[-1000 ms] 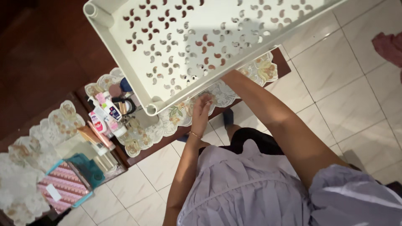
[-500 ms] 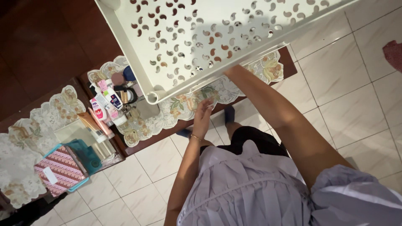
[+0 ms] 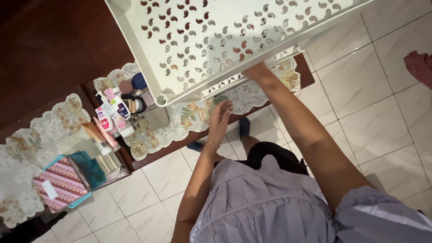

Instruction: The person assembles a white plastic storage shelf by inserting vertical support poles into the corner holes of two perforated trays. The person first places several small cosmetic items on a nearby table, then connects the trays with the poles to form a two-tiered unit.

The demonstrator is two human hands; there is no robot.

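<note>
- One white tray [image 3: 211, 40], pierced all over with small comma-shaped holes, fills the top of the view; it sits above a lower table and hides part of it.
- Left hand [image 3: 219, 118]: fingers loosely curled, partly open, holding nothing that shows. It hangs just below the tray's near edge, over the lace cloth [image 3: 189, 118], with one thin bracelet [image 3: 211, 144] on the wrist.
- Right hand: the forearm [image 3: 292, 121] runs up to the tray's near edge and the hand itself is hidden there, so its grip cannot be told.
- Two lace cloths with flower print: one under the tray, a second [image 3: 27, 148] on the lower surface to the left.
- One cluster of toiletries [image 3: 118, 110] stands on the first cloth beside the tray's corner: about three small white-and-pink bottles, plus two or three round lidded jars behind; the exact count is unclear.
- Two or three tubes [image 3: 101, 137] lie side by side just left of the bottles.
- One teal box [image 3: 87, 168] with a striped pink pouch [image 3: 60, 182] beside it.
- One red cloth [image 3: 420, 65] on the tiled floor [image 3: 369, 103], far right.
- The person wears one lilac top [image 3: 270, 207].
</note>
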